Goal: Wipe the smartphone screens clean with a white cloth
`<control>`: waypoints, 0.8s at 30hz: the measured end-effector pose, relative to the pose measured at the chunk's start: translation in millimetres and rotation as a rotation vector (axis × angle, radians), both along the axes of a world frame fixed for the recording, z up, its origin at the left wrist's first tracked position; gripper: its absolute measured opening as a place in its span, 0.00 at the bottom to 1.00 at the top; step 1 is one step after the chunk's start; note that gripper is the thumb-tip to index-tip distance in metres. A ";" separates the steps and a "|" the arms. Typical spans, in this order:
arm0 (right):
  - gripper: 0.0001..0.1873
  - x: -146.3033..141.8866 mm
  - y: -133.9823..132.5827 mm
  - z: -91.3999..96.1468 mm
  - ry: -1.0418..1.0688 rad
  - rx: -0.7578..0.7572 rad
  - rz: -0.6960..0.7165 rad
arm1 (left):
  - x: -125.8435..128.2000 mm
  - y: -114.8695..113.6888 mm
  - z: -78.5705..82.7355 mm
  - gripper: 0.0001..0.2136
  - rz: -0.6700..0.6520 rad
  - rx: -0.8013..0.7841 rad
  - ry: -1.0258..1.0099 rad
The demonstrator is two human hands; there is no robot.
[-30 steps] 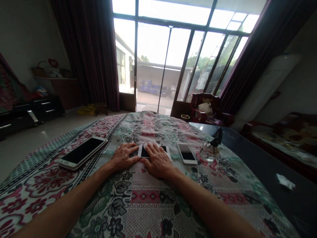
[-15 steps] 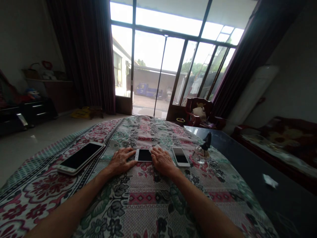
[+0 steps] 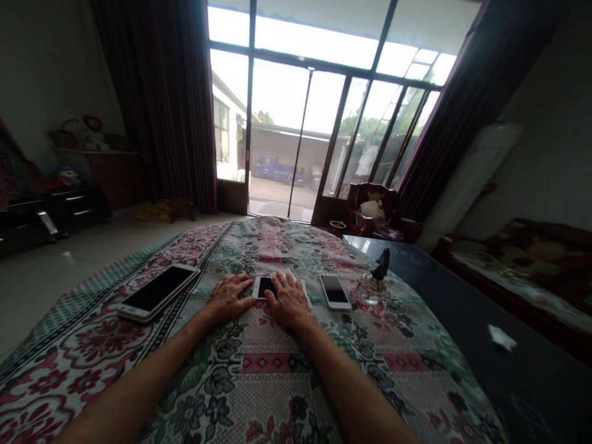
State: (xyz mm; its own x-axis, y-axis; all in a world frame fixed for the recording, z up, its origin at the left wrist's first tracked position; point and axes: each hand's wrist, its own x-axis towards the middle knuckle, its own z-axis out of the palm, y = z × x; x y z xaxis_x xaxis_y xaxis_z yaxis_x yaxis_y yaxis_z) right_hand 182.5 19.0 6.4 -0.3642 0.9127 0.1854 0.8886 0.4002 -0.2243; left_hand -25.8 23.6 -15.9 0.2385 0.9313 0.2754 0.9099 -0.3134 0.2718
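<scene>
My left hand point(image 3: 227, 298) lies flat on the floral cloth point(image 3: 259, 376), its fingertips at the left edge of a black-screened white smartphone point(image 3: 263, 287). My right hand point(image 3: 287, 301) rests on that phone's right part and hides it. Under and beyond those fingers, the white edge of another phone point(image 3: 303, 293) shows, mostly covered. To the right lies a white smartphone point(image 3: 333, 291), apart from my hand. Further left, a larger white smartphone point(image 3: 157, 291) lies at an angle, with a dark screen. Neither hand lifts anything.
A small glass ornament with a black bird point(image 3: 375, 277) stands on the cloth's right side. Beyond it is a dark glass tabletop point(image 3: 444, 290) with a crumpled white tissue point(image 3: 502, 337). A red wooden chair point(image 3: 372, 206) stands before the glass doors point(image 3: 277, 142).
My right hand has slid left over the middle phone and now covers its right part. My left hand has barely moved. The other phones stay in place.
</scene>
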 end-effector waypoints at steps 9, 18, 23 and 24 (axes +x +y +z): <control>0.33 -39.1 -8.1 -5.7 0.012 0.005 0.094 | -4.1 6.4 -7.3 0.22 0.039 0.018 -0.059; 0.26 -29.7 -14.5 2.9 0.075 -0.044 0.132 | -4.1 5.0 -0.5 0.24 0.030 -0.018 -0.067; 0.25 -4.9 -19.2 4.8 0.060 -0.031 0.085 | -3.4 5.2 2.0 0.28 0.048 -0.052 -0.053; 0.25 0.5 -20.6 4.8 0.061 -0.033 0.068 | -3.5 5.5 1.9 0.27 0.047 -0.053 -0.055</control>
State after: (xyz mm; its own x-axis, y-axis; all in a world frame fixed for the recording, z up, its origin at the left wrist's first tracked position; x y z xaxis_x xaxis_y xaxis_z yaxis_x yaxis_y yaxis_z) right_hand 183.0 -1.5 11.2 -0.4147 0.8920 0.1797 0.8437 0.4509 -0.2913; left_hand -29.3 29.1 -14.0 0.1795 0.9547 0.2373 0.9065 -0.2543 0.3371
